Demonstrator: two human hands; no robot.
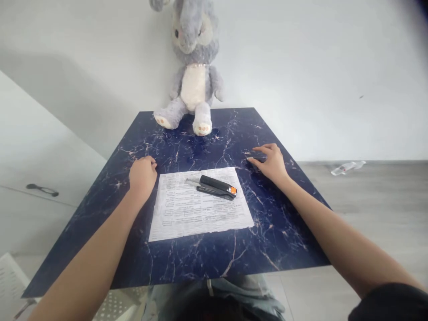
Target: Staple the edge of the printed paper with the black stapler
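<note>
A printed sheet of paper [200,207] lies flat in the middle of the dark blue marbled bench [274,236], and everything else sits around it. A black stapler [216,187] with an orange end rests on the sheet's far half, lying on its side at a slight slant. The print on the sheet is too small and blurred to read, and no brand shows on the stapler. The left hand [143,174] rests on the bench just beside the sheet's far left corner, its grip curled loosely into a fist holding nothing. The right hand [271,161] lies beyond the sheet's far right corner, fingers spread flat, fingertips touching a small dark object [257,157] I cannot make out. Past the sheet, at the bench's far edge, 1 grey plush rabbit [194,71] sits against the white wall [317,67].
</note>
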